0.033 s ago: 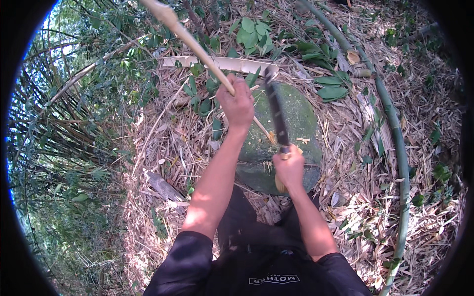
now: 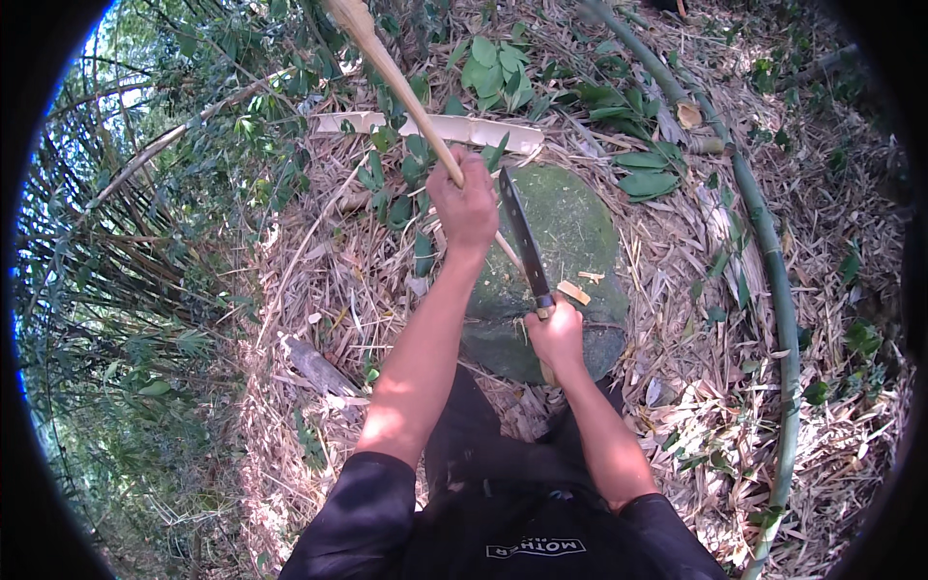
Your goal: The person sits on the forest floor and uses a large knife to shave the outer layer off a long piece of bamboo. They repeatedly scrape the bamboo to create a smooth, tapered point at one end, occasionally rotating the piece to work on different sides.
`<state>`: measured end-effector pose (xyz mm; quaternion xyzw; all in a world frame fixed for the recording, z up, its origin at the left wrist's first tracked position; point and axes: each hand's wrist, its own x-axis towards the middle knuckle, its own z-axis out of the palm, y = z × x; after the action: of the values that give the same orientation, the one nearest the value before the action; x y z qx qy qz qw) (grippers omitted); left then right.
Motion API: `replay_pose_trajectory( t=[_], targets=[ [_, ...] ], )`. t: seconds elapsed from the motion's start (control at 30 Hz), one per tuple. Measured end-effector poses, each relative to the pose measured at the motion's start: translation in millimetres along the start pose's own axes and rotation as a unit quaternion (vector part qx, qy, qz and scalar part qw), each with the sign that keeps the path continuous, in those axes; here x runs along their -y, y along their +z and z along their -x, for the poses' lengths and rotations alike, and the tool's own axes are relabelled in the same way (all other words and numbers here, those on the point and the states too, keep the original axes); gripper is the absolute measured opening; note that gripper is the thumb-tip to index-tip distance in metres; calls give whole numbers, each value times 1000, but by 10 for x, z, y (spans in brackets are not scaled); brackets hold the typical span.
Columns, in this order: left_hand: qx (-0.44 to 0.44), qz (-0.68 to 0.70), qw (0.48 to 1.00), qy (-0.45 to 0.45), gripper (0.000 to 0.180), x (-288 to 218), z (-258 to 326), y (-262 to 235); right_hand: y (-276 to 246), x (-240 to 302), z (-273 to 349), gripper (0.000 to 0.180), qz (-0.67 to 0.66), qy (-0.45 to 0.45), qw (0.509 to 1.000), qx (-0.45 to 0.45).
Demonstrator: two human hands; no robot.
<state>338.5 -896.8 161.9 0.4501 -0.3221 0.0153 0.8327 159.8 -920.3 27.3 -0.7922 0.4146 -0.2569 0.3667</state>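
Note:
My left hand (image 2: 464,205) is closed around a pale bamboo stick (image 2: 394,75), which slants from the upper left down toward a mossy green stone (image 2: 575,217). The stick's lower end comes down on the stone, partly covered by the blade. In my right hand (image 2: 558,338) is the handle of a machete (image 2: 524,232), gripped with the dark blade pointing up and away. The blade lies alongside the lower part of the stick; whether its edge touches the wood I cannot tell. A pale wood chip (image 2: 573,292) lies on the stone beside the machete's handle.
A split bamboo strip (image 2: 483,131) lies beyond the stone. A long green bamboo pole (image 2: 773,261) curves along the right. Dry leaves cover the ground, with a grey piece of wood (image 2: 314,365) at left, green leaves (image 2: 648,172) at far right, and dense bamboo (image 2: 106,271) further left.
The machete has swung left and down, against the lower stick. The stick's upper end has shifted right. A larger pale chip now shows beside my right hand.

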Motion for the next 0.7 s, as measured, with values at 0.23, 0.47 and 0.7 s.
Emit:
replay_pose_trajectory(
  t=[0.23, 0.47, 0.7],
  targets=[
    [26, 18, 999, 4, 29, -92, 34, -84, -447, 455, -3, 21, -176, 8, 984, -25],
    [44, 31, 999, -5, 30, -18, 0, -44, 1, -201, -120, 27, -34, 46, 994, 92],
    [39, 43, 998, 2, 26, -52, 25, -61, -41, 57, 63, 22, -137, 73, 987, 32]
  ],
)
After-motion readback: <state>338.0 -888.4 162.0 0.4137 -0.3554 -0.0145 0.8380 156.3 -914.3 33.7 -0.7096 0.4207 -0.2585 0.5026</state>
